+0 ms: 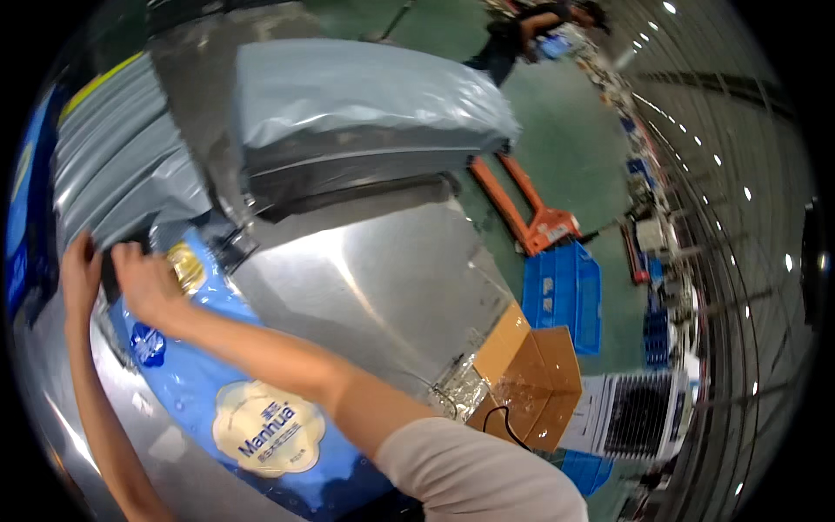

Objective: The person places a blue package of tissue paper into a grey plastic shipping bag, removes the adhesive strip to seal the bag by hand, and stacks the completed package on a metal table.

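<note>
On the metal table [365, 287] lies a long blue plastic package [187, 365] with a cream label, beneath my right forearm. A pile of overlapping grey plastic mailing bags [122, 157] lies beyond my hands. My left hand [80, 274] is closed, with its fingertips pinching at the near edge of the grey bags. Close beside it, my right hand [146, 283] has curled fingers at the same edge, above the far end of the blue package. Dark material shows between both hands. The exact grip of the fingertips is partly hidden.
A large grey wrapped parcel [365, 104] lies at the table's far side. Right of the table are an orange pallet jack [522, 204], a blue crate [561, 296], an open cardboard box [535, 383] and a white air cooler [639, 416]. Another person [531, 35] stands far back.
</note>
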Demonstrator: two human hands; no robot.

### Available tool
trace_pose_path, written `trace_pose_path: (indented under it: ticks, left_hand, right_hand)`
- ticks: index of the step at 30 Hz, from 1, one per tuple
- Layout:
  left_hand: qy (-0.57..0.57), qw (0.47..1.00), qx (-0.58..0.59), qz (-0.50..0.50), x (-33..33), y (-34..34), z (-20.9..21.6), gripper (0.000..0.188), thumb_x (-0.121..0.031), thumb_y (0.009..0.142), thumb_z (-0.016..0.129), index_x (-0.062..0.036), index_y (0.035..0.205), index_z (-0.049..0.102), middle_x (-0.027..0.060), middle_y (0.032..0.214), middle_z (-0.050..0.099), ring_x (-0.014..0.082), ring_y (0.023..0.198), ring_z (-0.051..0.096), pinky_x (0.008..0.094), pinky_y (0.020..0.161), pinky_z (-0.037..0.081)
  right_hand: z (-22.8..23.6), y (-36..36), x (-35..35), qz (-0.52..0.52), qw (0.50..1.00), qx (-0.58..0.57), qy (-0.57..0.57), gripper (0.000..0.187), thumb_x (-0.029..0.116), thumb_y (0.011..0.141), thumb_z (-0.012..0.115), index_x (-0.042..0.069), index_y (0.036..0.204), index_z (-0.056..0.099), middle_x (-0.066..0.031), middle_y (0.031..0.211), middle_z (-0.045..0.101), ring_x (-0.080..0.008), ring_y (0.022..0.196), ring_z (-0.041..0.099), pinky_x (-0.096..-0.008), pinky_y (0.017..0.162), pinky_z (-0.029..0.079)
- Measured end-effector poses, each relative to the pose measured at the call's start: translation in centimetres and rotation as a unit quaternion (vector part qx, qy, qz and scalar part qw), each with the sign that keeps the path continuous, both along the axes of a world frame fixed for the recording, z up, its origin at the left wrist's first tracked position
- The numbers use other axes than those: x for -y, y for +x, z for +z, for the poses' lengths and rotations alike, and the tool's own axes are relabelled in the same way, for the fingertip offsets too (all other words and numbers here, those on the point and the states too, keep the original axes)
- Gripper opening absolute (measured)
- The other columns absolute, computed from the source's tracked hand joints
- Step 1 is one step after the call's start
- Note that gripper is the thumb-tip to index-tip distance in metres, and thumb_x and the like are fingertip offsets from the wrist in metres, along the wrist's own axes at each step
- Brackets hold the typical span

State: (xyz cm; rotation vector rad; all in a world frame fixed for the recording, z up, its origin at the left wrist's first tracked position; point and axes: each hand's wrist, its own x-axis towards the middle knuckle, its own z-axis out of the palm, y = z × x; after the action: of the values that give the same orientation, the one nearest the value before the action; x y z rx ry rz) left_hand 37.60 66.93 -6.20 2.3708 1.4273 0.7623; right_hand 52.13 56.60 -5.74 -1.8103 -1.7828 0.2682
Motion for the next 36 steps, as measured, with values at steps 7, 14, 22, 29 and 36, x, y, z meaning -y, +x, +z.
trace_pose_path:
  ticks: [7, 14, 22, 29, 36]
  left_hand:
    - [0.191, 0.975, -0.117, 0.003, 7.1, -2.6, 1.8, 0.026, 0.009, 0.067, 0.051, 0.0001, 0.091, 0.050, 0.0167, 0.086, 0.050, 0.0338, 0.079, 0.051, 0.0393, 0.068, 0.042]
    - [-0.051, 0.905, 0.317, 0.280, 8.0, -0.6, -6.1, 0.008, -0.002, 0.073, 0.051, -0.0005, 0.081, 0.050, 0.0055, 0.078, 0.051, 0.0145, 0.072, 0.049, 0.0258, 0.065, 0.041]
    - [-0.167, 0.971, 0.055, 0.164, 14.7, -5.6, -7.1, 0.022, -0.021, 0.072, 0.057, -0.0014, 0.082, 0.059, 0.0143, 0.071, 0.063, 0.0289, 0.064, 0.061, 0.0388, 0.055, 0.044]
    - [-0.434, 0.892, -0.116, 0.039, 50.1, -6.4, 1.2, 0.026, -0.019, 0.064, 0.061, -0.0009, 0.082, 0.061, 0.0181, 0.079, 0.060, 0.0334, 0.077, 0.056, 0.0419, 0.068, 0.043]
    - [-0.511, 0.843, 0.168, -0.007, 70.7, 0.9, 10.8, 0.031, -0.025, 0.072, 0.063, -0.0012, 0.091, 0.060, 0.0115, 0.078, 0.058, 0.0203, 0.066, 0.053, 0.0330, 0.059, 0.041]
  right_hand:
    - [1.5, 8.7, -5.6, -0.028, 0.980, 0.036, 0.196, 0.026, 0.006, 0.064, 0.057, 0.006, 0.089, 0.048, -0.0115, 0.088, 0.047, -0.0285, 0.087, 0.047, -0.0396, 0.074, 0.037]
    - [-8.2, 11.2, -3.3, -0.151, 0.871, -0.467, -0.032, 0.034, 0.031, 0.084, 0.047, -0.002, 0.093, 0.055, -0.0228, 0.089, 0.057, -0.0392, 0.088, 0.052, -0.0369, 0.074, 0.041]
    - [-3.0, 13.5, 4.3, 0.032, 0.993, 0.054, -0.104, 0.016, 0.015, 0.069, 0.051, 0.003, 0.067, 0.062, -0.0197, 0.069, 0.059, -0.0352, 0.065, 0.059, -0.0442, 0.056, 0.047]
    - [2.2, 16.3, 41.3, 0.200, 0.928, 0.064, -0.309, 0.011, 0.011, 0.067, 0.052, 0.003, 0.067, 0.059, -0.0189, 0.070, 0.059, -0.0356, 0.071, 0.059, -0.0443, 0.066, 0.046]
    - [4.2, 12.0, 64.7, 0.185, 0.842, -0.110, -0.494, 0.030, 0.023, 0.072, 0.050, 0.007, 0.097, 0.060, -0.0167, 0.091, 0.061, -0.0337, 0.088, 0.057, -0.0399, 0.075, 0.045]
